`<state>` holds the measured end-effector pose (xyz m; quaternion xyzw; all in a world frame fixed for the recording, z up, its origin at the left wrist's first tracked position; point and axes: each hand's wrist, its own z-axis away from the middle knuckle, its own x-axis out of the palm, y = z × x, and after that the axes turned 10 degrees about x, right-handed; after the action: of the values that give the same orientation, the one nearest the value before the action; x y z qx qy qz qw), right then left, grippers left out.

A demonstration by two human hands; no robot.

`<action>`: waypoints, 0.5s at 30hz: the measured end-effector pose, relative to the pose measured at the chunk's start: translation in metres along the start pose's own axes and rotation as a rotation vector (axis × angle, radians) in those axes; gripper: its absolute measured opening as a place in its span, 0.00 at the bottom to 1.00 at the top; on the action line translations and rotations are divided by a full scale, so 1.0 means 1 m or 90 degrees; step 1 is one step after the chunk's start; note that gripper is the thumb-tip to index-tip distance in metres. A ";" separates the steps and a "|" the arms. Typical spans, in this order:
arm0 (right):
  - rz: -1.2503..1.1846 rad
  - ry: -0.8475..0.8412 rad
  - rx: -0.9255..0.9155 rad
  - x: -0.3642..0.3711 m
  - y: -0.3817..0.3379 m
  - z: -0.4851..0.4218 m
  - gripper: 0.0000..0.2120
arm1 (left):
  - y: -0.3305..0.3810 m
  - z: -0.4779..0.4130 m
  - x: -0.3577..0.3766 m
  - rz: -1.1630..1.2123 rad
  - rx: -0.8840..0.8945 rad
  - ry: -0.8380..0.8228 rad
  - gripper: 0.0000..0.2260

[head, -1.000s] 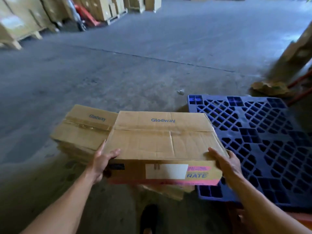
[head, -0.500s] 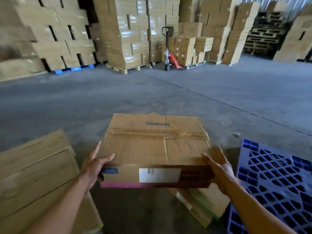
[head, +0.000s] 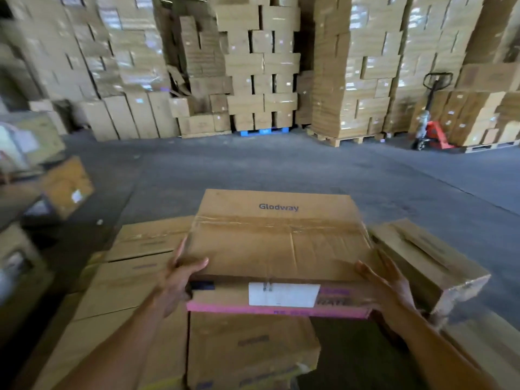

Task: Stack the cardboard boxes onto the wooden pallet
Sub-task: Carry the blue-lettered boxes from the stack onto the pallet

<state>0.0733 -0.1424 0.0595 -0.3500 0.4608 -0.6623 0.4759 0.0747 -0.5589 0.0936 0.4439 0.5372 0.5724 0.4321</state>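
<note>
I hold a flat cardboard box marked "Glodway", with a white label and pink stripe on its near side. My left hand grips its left near corner, thumb on top. My right hand grips its right near corner. The box hangs above a low group of similar cardboard boxes lying flat below and to the left. Another box lies tilted at the right. No pallet shows under these boxes in this view.
Tall stacks of cartons on pallets line the far side of the grey concrete floor. An orange pallet jack stands at the back right. Loose boxes sit blurred at the left.
My view has swung left, away from the blue plastic pallet, which has left the frame. The held box has come over the low boxes, with both hands still on it.
</note>
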 end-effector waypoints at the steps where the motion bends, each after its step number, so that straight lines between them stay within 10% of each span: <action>1: 0.007 0.004 -0.012 0.027 0.004 0.002 0.39 | 0.001 -0.004 -0.026 -0.012 0.005 0.018 0.38; 8: 0.063 -0.012 -0.015 0.158 0.006 -0.006 0.27 | -0.001 -0.047 -0.141 -0.039 0.016 0.075 0.38; 15: 0.046 -0.076 -0.008 0.252 -0.029 -0.090 0.38 | 0.005 -0.142 -0.181 -0.025 0.022 0.134 0.38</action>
<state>-0.0925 -0.3541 0.0635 -0.3751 0.4483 -0.6194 0.5241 -0.0215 -0.7678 0.0870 0.3784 0.5976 0.5981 0.3768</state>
